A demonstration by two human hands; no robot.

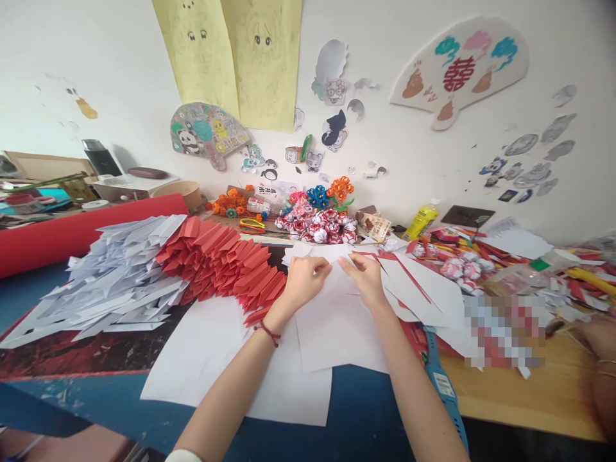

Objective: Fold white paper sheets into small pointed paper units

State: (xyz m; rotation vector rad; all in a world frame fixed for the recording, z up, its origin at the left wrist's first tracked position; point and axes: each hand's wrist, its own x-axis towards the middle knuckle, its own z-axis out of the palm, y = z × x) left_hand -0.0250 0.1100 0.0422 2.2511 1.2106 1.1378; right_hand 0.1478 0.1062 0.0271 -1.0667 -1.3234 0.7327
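Paper sheets [337, 333], beneath left grip [326, 268] and right grip [345, 263]

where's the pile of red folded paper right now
In the head view, the pile of red folded paper sits left of centre, between the heap of white folded paper on its left and the person's left hand on its right.

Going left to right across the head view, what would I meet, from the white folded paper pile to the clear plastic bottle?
White folded paper pile → red folded paper pile → left hand → right hand → yellow bottle → clear plastic bottle.
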